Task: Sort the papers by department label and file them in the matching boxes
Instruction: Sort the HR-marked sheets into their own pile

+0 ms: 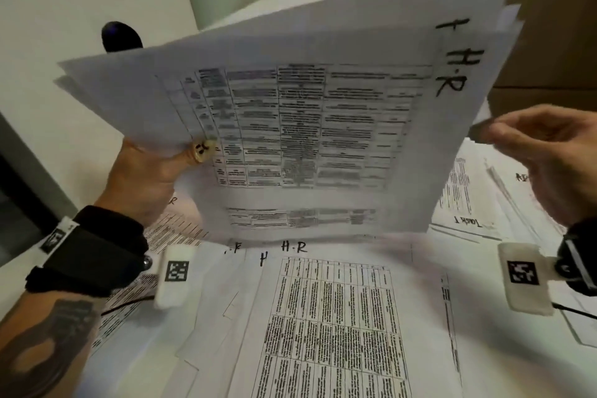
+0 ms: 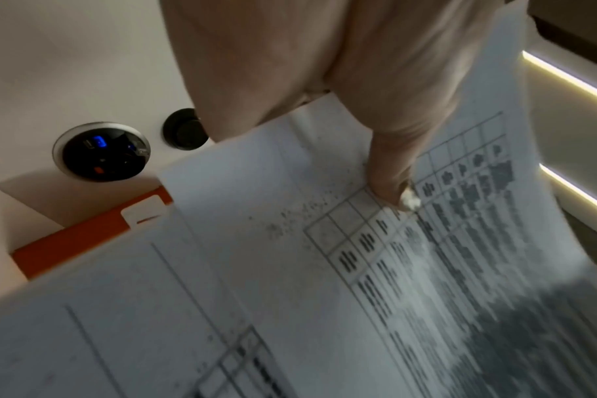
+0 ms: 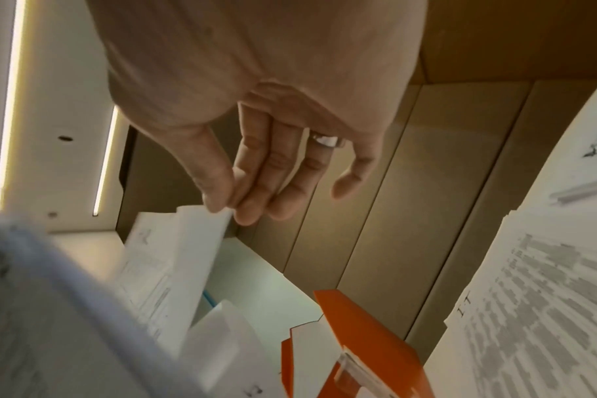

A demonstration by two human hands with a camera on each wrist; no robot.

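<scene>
Covering the white tabletop (image 1: 38,52), loose printed white sheets (image 1: 332,326) lie spread out, probably so their handwritten department labels can be read. Above them floats a fanned stack of white printed papers marked "H.R" (image 1: 290,126), lifted apparently for carrying to a box. An orange file box (image 3: 365,339) stands behind. The left hand (image 1: 145,174) grips the stack's near left edge, thumb on top. The right hand (image 1: 546,152) pinches the stack's right corner between thumb and fingertips (image 3: 246,212).

held sheaf (image 1: 290,113) above desk papers (image 1: 329,317) | boxes (image 1: 533,26) behind | folder (image 3: 365,336), seemingly far-left
</scene>
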